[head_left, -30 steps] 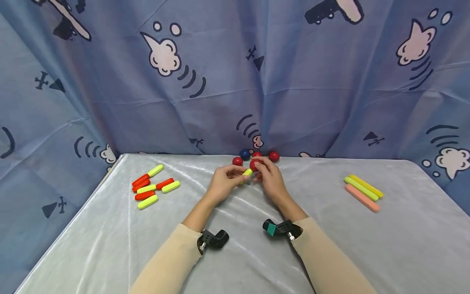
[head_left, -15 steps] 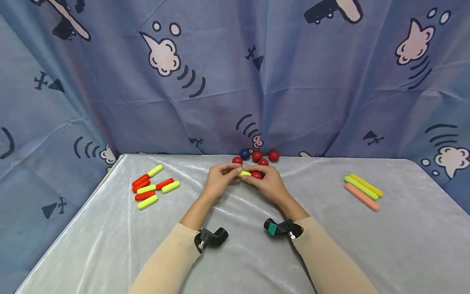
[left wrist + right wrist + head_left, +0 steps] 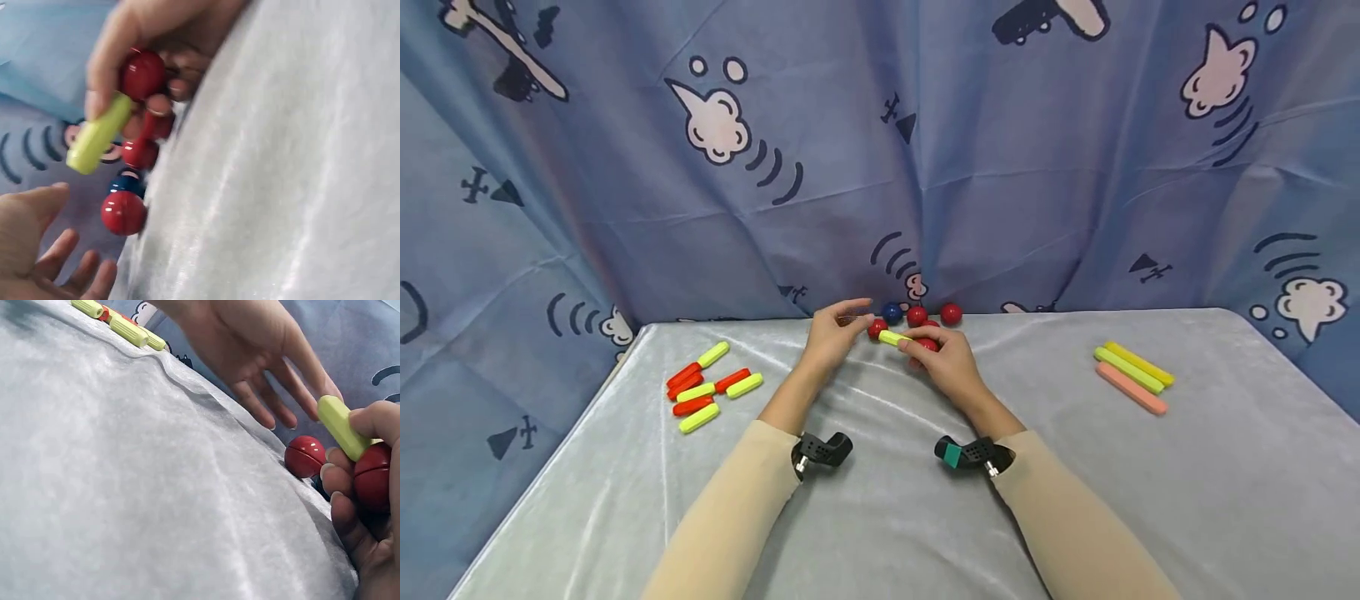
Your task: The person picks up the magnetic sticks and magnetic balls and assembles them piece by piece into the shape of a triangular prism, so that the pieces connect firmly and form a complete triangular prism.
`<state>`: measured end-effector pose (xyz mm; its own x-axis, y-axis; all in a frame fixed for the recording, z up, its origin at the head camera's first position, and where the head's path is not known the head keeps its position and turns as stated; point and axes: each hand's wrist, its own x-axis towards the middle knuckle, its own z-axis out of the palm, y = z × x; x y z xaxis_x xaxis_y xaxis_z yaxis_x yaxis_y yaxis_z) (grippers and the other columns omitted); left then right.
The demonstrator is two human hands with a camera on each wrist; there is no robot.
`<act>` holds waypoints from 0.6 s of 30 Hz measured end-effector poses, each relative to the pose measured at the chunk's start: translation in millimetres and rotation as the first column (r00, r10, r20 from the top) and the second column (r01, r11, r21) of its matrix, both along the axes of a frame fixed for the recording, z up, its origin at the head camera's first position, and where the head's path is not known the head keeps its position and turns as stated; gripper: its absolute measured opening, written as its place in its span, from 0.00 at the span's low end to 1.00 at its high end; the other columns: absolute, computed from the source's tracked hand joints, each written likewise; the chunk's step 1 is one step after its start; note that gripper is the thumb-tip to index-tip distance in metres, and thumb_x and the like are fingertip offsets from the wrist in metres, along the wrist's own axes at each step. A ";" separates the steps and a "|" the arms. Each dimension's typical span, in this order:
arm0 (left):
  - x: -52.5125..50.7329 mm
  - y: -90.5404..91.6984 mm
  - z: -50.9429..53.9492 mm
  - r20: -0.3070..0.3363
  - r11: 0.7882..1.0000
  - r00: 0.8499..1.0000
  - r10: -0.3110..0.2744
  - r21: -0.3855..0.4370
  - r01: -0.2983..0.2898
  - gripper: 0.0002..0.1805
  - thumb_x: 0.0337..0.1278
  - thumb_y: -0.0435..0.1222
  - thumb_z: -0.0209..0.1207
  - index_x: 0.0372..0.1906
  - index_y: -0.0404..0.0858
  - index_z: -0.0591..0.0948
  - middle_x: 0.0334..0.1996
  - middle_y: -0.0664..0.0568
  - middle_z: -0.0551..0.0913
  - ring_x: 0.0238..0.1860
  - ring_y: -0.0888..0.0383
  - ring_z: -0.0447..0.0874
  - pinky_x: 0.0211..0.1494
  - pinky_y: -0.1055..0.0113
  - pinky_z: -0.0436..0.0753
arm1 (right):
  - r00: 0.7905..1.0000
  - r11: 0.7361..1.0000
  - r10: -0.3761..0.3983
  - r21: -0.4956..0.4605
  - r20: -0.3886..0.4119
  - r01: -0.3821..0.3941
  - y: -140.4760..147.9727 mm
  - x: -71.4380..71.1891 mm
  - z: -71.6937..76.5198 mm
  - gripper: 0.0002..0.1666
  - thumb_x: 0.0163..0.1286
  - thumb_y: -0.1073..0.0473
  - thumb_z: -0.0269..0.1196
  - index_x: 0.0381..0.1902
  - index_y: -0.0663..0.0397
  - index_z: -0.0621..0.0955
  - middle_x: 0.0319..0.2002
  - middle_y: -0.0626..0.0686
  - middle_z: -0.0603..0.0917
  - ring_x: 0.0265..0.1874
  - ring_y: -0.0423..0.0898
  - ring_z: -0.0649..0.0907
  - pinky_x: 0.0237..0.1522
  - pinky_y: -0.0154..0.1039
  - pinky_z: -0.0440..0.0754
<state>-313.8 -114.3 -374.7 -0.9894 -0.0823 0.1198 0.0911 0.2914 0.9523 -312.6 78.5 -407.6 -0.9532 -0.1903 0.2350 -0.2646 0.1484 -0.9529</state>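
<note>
My right hand (image 3: 951,367) pinches a short yellow-green ridged stick (image 3: 892,337) between thumb and fingers. A glossy red ball (image 3: 142,74) sits in the same hand, against the stick's inner end; whether the two are joined is hidden by the fingers. Just left of the stick's free end, my left hand (image 3: 826,343) is held with its fingers extended and nothing in them. Behind the hands, a loose red ball (image 3: 876,328), a dark blue ball (image 3: 892,313) and several other red balls (image 3: 951,314) lie by the table's back edge.
Short red and yellow-green sticks (image 3: 700,392) lie in a loose group on the table's left. On the right are two longer yellow-toned sticks (image 3: 1131,368) and a salmon stick (image 3: 1131,388). A blue patterned curtain (image 3: 850,167) hangs behind the white-clothed table (image 3: 880,533).
The right hand brought a red ball nearer and met the stick that the left hand held. Now the left hand has let go and moved left, and the right hand holds both.
</note>
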 end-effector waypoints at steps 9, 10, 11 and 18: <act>-8.6 10.6 -13.3 -0.036 0.905 0.999 -0.039 -0.425 0.020 0.16 0.61 0.32 0.65 0.55 0.37 0.86 0.51 0.43 0.88 0.49 0.50 0.85 0.57 0.57 0.83 | 1.000 0.999 -0.013 -0.031 0.020 0.013 -3.9 3.2 -3.9 0.13 0.69 0.59 0.67 0.45 0.64 0.86 0.36 0.67 0.88 0.21 0.39 0.80 0.27 0.29 0.82; -7.9 10.6 -15.9 -0.040 0.925 0.999 -0.024 -0.379 0.007 0.16 0.61 0.31 0.66 0.54 0.36 0.86 0.50 0.42 0.88 0.48 0.51 0.86 0.55 0.59 0.84 | 1.000 0.999 -0.016 -0.031 0.027 0.017 -4.2 3.7 -4.3 0.13 0.69 0.59 0.67 0.45 0.64 0.86 0.36 0.67 0.88 0.21 0.39 0.80 0.27 0.29 0.82; -6.7 10.5 -18.1 -0.033 0.956 0.999 -0.012 -0.295 0.002 0.16 0.62 0.30 0.65 0.54 0.34 0.85 0.50 0.41 0.88 0.47 0.51 0.86 0.54 0.59 0.85 | 0.999 0.999 -0.018 -0.028 0.031 0.019 -4.3 4.1 -4.7 0.12 0.70 0.59 0.67 0.45 0.64 0.86 0.36 0.67 0.88 0.21 0.40 0.80 0.27 0.29 0.82; 0.7 10.1 -21.9 0.068 0.950 0.997 0.035 0.308 -0.054 0.20 0.67 0.36 0.63 0.59 0.31 0.81 0.53 0.37 0.87 0.41 0.61 0.87 0.47 0.64 0.89 | 0.998 0.998 -0.049 -0.031 0.030 0.050 -2.4 0.9 -1.4 0.12 0.69 0.60 0.66 0.45 0.63 0.86 0.36 0.67 0.87 0.20 0.40 0.80 0.26 0.29 0.82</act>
